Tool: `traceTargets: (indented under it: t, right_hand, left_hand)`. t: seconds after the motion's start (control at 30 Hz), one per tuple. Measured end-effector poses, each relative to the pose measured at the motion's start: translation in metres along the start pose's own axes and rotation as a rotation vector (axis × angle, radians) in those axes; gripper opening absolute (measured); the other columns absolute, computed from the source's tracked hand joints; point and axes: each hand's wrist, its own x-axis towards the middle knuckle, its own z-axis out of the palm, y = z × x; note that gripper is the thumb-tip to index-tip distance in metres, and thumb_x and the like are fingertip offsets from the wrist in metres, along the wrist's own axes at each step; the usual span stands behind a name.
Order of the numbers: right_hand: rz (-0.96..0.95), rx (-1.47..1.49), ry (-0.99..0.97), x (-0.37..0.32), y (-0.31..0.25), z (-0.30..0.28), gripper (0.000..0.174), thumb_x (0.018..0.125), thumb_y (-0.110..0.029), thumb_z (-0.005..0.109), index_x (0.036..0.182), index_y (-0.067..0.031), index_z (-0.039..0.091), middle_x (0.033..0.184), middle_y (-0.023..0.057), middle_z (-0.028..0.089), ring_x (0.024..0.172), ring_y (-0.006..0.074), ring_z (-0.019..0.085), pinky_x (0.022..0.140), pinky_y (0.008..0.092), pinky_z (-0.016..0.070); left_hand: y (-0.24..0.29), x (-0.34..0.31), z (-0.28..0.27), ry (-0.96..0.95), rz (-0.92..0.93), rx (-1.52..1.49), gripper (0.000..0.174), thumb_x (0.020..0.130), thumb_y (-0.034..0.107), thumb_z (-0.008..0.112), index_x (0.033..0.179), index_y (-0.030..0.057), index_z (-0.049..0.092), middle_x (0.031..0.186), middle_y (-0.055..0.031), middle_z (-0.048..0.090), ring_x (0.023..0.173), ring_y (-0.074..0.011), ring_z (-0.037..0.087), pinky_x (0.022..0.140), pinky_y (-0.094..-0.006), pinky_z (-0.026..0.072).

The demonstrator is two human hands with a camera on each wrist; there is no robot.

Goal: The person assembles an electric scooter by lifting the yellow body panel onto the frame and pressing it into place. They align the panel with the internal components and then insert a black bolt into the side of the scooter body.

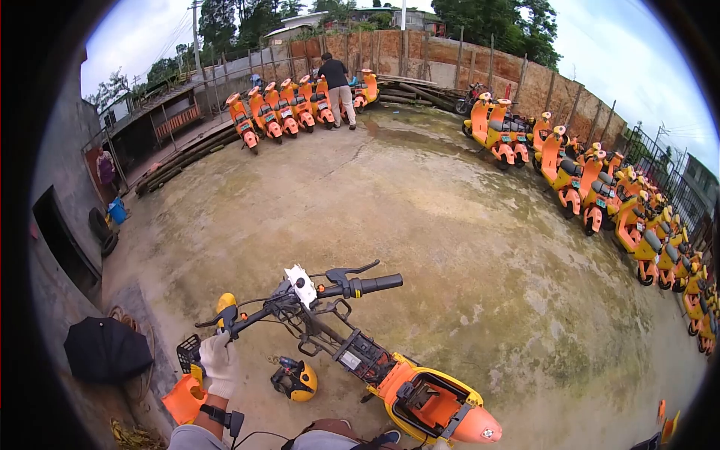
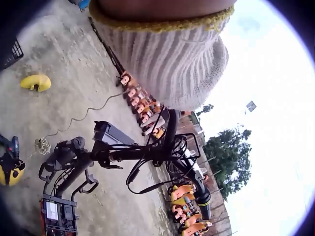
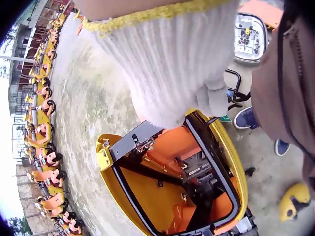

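A partly stripped electric scooter stands before me, with bare handlebars at the front and an orange-yellow rear body uncovered on top. At the left handlebar grip, my white-gloved left hand curls around the bar; its fingers are mostly hidden in the left wrist view, where the cuff fills the top. My right hand, also gloved, grips the tail end of the rear body with bent fingers, beside the open seat compartment. A grey metal bracket shows under that hand.
A yellow helmet-like shell and an orange panel lie near the scooter, by a black crate. Rows of orange scooters line the right and far sides. A person stands among the far ones. A dark umbrella lies left.
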Motion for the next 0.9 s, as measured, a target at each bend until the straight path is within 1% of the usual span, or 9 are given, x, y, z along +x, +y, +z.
traceTargets:
  t: [0.1,0.17,0.23,0.33,0.53,0.67,0.77,0.83,0.9]
  right_hand:
    - [-0.27,-0.443,-0.011,0.019,0.013,0.012,0.034,0.083,-0.033,0.067,0.1,-0.0042,0.071,0.104,0.0178,0.07,0.098,0.0328,0.066,0.084,0.0418,0.0536]
    - [-0.377,-0.547,0.011,0.039,0.024,0.025,0.037,0.081,-0.035,0.07,0.102,-0.005,0.074,0.109,0.0187,0.071,0.105,0.0335,0.067,0.091,0.0416,0.0542]
    - [-0.377,-0.52,0.037,0.044,0.026,0.03,0.04,0.08,-0.036,0.072,0.102,-0.003,0.072,0.108,0.0189,0.071,0.104,0.0344,0.068,0.09,0.0416,0.0543]
    - [-0.375,-0.537,-0.016,0.029,0.013,0.01,0.036,0.082,-0.032,0.069,0.104,-0.0031,0.071,0.106,0.0188,0.072,0.103,0.0342,0.068,0.089,0.0409,0.0545]
    - [-0.434,-0.665,-0.002,0.012,0.002,0.001,0.032,0.087,-0.028,0.062,0.105,-0.0033,0.069,0.101,0.0175,0.072,0.098,0.0349,0.068,0.085,0.0388,0.0554]
    - [-0.466,-0.731,0.102,0.061,0.049,0.045,0.031,0.088,-0.03,0.061,0.103,-0.0042,0.07,0.097,0.0142,0.072,0.097,0.0316,0.069,0.082,0.0382,0.0556]
    - [-0.562,-1.089,0.308,0.091,0.068,0.074,0.031,0.089,-0.031,0.06,0.101,-0.0049,0.07,0.094,0.0116,0.072,0.095,0.0292,0.069,0.081,0.0378,0.0558]
    - [0.089,0.13,0.3,0.01,-0.001,0.029,0.033,0.081,-0.032,0.057,0.09,-0.0057,0.075,0.096,0.0174,0.074,0.087,0.0379,0.07,0.076,0.0469,0.0549]
    - [0.123,0.288,0.274,-0.063,-0.074,-0.021,0.03,0.076,-0.025,0.061,0.087,0.0004,0.073,0.083,0.0238,0.071,0.079,0.0388,0.071,0.074,0.0459,0.0539]
  left_hand:
    - [0.008,0.046,-0.019,0.173,0.066,0.033,0.023,0.083,0.007,0.063,0.106,0.0079,0.063,0.101,-0.011,0.065,0.094,-0.0357,0.061,0.087,-0.0449,0.0482]
    - [-0.007,0.047,-0.002,0.132,-0.079,0.024,0.022,0.085,0.008,0.062,0.107,0.0071,0.063,0.103,-0.0125,0.065,0.097,-0.0361,0.061,0.09,-0.0447,0.0471]
    - [-0.023,0.042,0.013,-0.016,-0.301,0.019,0.02,0.089,0.014,0.058,0.108,0.0063,0.064,0.105,-0.0137,0.066,0.102,-0.0353,0.061,0.093,-0.0436,0.046]
    - [-0.022,0.043,0.014,-0.116,-0.326,0.034,0.022,0.092,0.019,0.055,0.106,0.0052,0.065,0.105,-0.0139,0.067,0.103,-0.0341,0.061,0.094,-0.0429,0.0461]
    - [-0.006,0.042,0.011,-0.024,-0.316,0.026,0.021,0.093,0.016,0.052,0.105,0.0054,0.067,0.106,-0.0138,0.068,0.101,-0.0333,0.064,0.091,-0.0417,0.0492]
    - [-0.006,0.037,0.016,0.005,-0.345,0.024,0.021,0.094,0.015,0.053,0.106,0.0049,0.067,0.106,-0.0146,0.068,0.099,-0.0337,0.065,0.088,-0.0412,0.0511]
    - [-0.001,0.034,0.017,0.016,-0.352,0.027,0.022,0.094,0.016,0.053,0.108,0.0044,0.066,0.107,-0.0152,0.069,0.1,-0.0339,0.065,0.088,-0.0409,0.0513]
    - [-0.003,0.029,0.022,0.008,-0.392,-0.009,0.026,0.097,0.019,0.052,0.114,0.0035,0.066,0.111,-0.0167,0.068,0.104,-0.0341,0.065,0.09,-0.0404,0.0508]
    - [-0.009,0.023,0.021,-0.032,-0.281,0.056,0.03,0.101,0.022,0.05,0.117,0.0018,0.065,0.115,-0.0182,0.068,0.107,-0.0348,0.065,0.092,-0.0402,0.0502]
